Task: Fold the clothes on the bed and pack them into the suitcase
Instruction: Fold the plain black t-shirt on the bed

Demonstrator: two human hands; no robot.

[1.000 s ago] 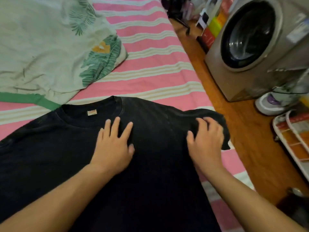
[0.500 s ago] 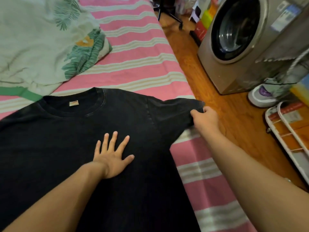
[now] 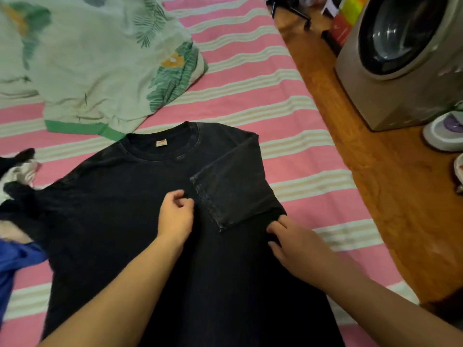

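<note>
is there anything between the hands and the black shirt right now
Nothing visible. Both hands are already on the black shirt: the left hand rests near its middle, and the right hand is at its right edge, below the folded-in sleeve.

I see bare striped bed (image 3: 275,116) beyond the black T-shirt (image 3: 120,221) and along its right side, open for a pass; the leaf-print cloth (image 3: 95,61) crowds the far left of the shirt; a heap of clothes (image 3: 17,196) touches its left sleeve; the washing machine (image 3: 400,58) stands well right of it.
</note>
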